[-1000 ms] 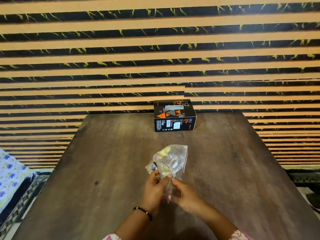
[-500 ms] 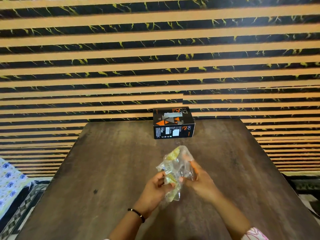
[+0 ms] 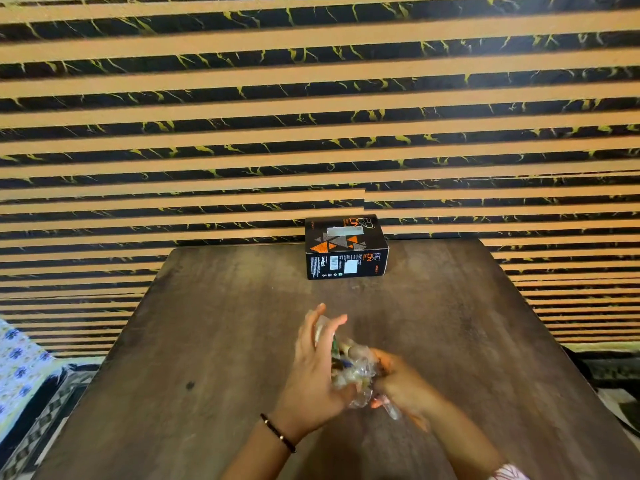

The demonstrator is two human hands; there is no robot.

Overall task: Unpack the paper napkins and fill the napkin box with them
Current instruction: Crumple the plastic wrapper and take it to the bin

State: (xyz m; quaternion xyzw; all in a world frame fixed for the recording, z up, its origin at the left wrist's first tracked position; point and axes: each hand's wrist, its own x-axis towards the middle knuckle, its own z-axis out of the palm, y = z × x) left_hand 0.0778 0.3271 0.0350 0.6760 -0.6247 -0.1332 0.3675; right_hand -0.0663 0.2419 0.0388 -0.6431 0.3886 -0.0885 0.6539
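Observation:
A crumpled clear plastic wrapper with yellow and dark print sits squeezed between both hands above the table's near middle. My left hand presses against its left side, fingers stretched up and apart. My right hand has its fingers closed on the wrapper's right side. Whether any napkins are inside the wrapper is not visible. The black napkin box with orange triangles stands at the table's far edge, a slot with something white showing in its top.
The dark wooden table reaches to a wall of tan and black stripes. A blue-flowered cloth lies at the lower left, beside the table. A dark band circles my left wrist.
The wrapper has been crushed from an upright, puffed shape into a small wad. My left fingers have spread upward and my right hand has dropped lower and closed on it.

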